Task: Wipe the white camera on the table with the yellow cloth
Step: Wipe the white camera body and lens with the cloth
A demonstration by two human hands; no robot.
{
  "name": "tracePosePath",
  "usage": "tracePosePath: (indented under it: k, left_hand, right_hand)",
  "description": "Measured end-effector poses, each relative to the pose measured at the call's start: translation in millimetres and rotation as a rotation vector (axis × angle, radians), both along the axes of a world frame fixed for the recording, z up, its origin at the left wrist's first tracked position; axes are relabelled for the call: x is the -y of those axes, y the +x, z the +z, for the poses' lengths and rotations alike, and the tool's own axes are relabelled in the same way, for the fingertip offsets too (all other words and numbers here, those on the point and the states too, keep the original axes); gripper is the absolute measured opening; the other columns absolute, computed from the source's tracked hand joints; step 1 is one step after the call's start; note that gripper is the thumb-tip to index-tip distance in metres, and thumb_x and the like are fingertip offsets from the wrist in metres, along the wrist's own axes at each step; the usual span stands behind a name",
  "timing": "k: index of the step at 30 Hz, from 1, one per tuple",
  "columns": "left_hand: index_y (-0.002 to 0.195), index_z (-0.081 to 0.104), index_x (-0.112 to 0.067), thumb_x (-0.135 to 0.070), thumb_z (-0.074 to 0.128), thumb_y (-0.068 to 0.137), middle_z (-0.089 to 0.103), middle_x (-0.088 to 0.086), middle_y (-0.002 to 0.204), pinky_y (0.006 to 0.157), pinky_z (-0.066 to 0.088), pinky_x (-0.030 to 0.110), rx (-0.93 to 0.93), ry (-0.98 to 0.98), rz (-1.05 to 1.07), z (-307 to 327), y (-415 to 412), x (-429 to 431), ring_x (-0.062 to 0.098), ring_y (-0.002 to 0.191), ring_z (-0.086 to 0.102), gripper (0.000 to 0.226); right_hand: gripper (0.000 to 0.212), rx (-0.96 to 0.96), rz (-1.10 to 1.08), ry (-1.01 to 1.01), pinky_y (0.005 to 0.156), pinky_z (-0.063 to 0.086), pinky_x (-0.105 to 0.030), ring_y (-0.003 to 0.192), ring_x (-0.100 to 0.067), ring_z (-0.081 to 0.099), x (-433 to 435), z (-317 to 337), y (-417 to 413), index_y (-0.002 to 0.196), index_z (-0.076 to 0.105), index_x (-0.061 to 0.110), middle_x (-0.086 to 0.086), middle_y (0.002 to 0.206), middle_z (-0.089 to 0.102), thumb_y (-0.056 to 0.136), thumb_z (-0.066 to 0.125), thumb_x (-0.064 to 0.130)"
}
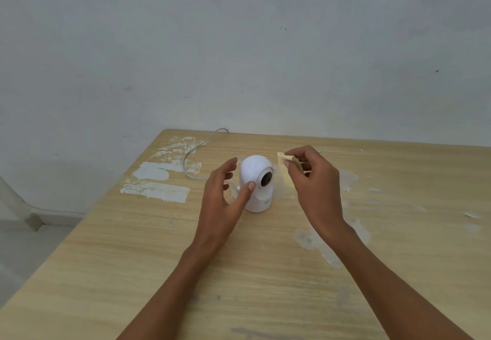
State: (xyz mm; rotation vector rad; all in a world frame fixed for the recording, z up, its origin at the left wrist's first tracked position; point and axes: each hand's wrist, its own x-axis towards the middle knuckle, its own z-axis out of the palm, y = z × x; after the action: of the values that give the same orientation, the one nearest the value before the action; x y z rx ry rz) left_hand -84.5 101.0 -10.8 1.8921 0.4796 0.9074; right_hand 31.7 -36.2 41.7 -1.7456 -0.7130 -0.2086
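Note:
A small white dome camera with a dark lens facing right stands upright on the wooden table. My left hand cups its left side with fingers apart; the thumb tip touches the dome just left of the lens. My right hand hovers to the right of the camera, pinching a small pale yellow cloth between thumb and fingers. The cloth hangs down just right of the dome, close to the lens but apart from it.
A white cable runs from the camera's back toward the table's far left corner. White patches of torn tape or paint mark the tabletop left of the camera, more on the right. A grey wall stands behind; the table's left edge drops to the floor.

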Motion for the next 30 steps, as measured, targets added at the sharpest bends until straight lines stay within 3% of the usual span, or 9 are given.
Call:
tracePosePath:
  k: [3,6,10,12,14,18,24,27,30]
  left_hand:
    - [0.152,0.048,-0.031,-0.041,0.064,0.099,0.053,-0.02,0.151,0.113,0.045,0.033,-0.034,-0.022,-0.06,-2.6,3.9,-1.8,0.002,0.138,0.051,0.056]
    - [0.149,0.051,-0.033,-0.041,0.064,0.099,0.057,-0.019,0.149,0.114,0.045,0.035,-0.039,-0.011,-0.06,-3.2,4.6,-4.1,0.002,0.137,0.053,0.053]
    - [0.148,0.053,-0.035,-0.04,0.064,0.1,0.06,-0.019,0.145,0.11,0.047,0.034,-0.043,-0.004,-0.066,-4.0,4.6,-6.6,0.003,0.133,0.055,0.05]
    - [0.148,0.053,-0.036,-0.039,0.065,0.099,0.06,-0.019,0.145,0.109,0.047,0.033,-0.041,-0.004,-0.071,-4.8,5.2,-7.3,0.003,0.132,0.056,0.05]
    - [0.148,0.052,-0.036,-0.042,0.067,0.096,0.06,-0.02,0.145,0.108,0.047,0.031,-0.049,0.002,-0.083,-6.0,5.5,-7.6,0.003,0.131,0.056,0.055]
    - [0.147,0.052,-0.036,-0.041,0.07,0.094,0.06,-0.02,0.144,0.107,0.047,0.031,-0.05,0.001,-0.088,-7.1,6.6,-8.2,0.004,0.13,0.057,0.057]
    - [0.146,0.052,-0.034,-0.033,0.067,0.098,0.061,-0.019,0.143,0.106,0.044,0.025,-0.038,0.013,-0.11,-7.6,6.9,-10.0,0.002,0.132,0.056,0.051]
    - [0.145,0.051,-0.036,-0.032,0.067,0.098,0.061,-0.02,0.142,0.103,0.041,0.02,-0.047,0.003,-0.131,-7.4,7.4,-9.6,0.0,0.132,0.057,0.05]
    - [0.142,0.052,-0.04,-0.033,0.068,0.098,0.063,-0.025,0.135,0.104,0.045,0.026,-0.053,0.002,-0.107,-8.8,8.6,-9.8,-0.003,0.128,0.056,0.047]
  right_hand:
    - [0.016,0.069,-0.013,-0.027,0.066,0.041,-0.007,0.076,-0.001,0.061,-14.2,3.2,6.4,0.101,0.072,0.016,0.007,0.09,0.071,0.095,0.06,0.006]
    - [0.022,0.107,0.049,-0.08,0.073,0.045,-0.007,0.082,0.0,0.064,-22.7,2.7,1.4,0.108,0.074,0.014,0.006,0.097,0.074,0.097,0.057,0.006]
    - [0.026,0.3,0.084,-0.131,0.092,0.053,-0.028,0.108,-0.013,0.065,-21.2,-6.7,-11.4,0.115,0.072,0.012,0.003,0.111,0.074,0.097,0.056,0.005]
    - [0.026,0.431,0.1,-0.171,0.095,0.051,-0.029,0.113,-0.016,0.062,-17.4,-14.2,-14.0,0.115,0.072,0.011,0.001,0.114,0.072,0.095,0.057,0.005]
    - [0.026,0.438,0.096,-0.167,0.098,0.05,-0.028,0.115,-0.015,0.061,-14.9,-18.7,-11.2,0.116,0.073,0.011,0.001,0.117,0.072,0.095,0.058,0.005]
    - [0.027,0.396,0.061,-0.155,0.097,0.051,-0.036,0.113,-0.018,0.062,-18.6,-17.4,-3.3,0.117,0.072,0.01,0.0,0.117,0.071,0.096,0.058,0.003]
    - [0.022,0.763,0.094,-0.322,0.09,0.053,-0.038,0.107,-0.026,0.061,-19.0,-26.3,-16.6,0.11,0.074,0.008,-0.005,0.114,0.07,0.092,0.061,0.007]
    - [0.021,0.766,0.09,-0.299,0.091,0.053,-0.039,0.109,-0.026,0.062,-11.4,-31.7,-13.0,0.111,0.074,0.007,-0.005,0.116,0.07,0.093,0.062,0.007]
    - [0.022,0.608,0.063,-0.214,0.095,0.051,-0.034,0.111,-0.022,0.061,-11.1,-28.4,-10.8,0.113,0.074,0.008,-0.003,0.117,0.069,0.094,0.062,0.005]
